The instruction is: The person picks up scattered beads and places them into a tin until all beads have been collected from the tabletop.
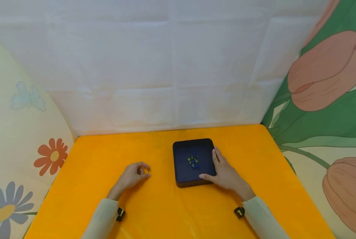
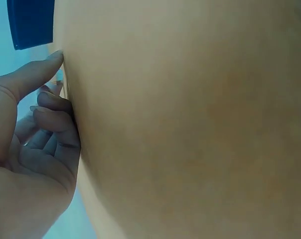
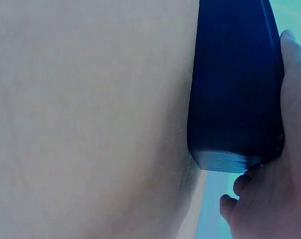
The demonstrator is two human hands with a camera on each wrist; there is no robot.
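Observation:
My left hand point(image 1: 133, 174) is low over the orange table, thumb and forefinger apart on either side of a small amber-looking marble point(image 1: 149, 170). A gap shows between that marble and the thumb. In the left wrist view the thumb point(image 2: 38, 74) is stretched out and the other fingers are bent; the marble is hidden there. A square black tray point(image 1: 178, 169) stands to the right, with several blue and yellow-green marbles point(image 1: 193, 160) clustered on its floor. My right hand point(image 1: 225, 174) holds the tray's right near corner, thumb over the rim and fingers along the outer side.
An orange cloth covers the table point(image 1: 166, 212). A white sheet point(image 1: 172, 66) hangs behind its far edge. Flower-printed cloths stand at the left point(image 1: 19, 126) and right point(image 1: 324, 139) sides.

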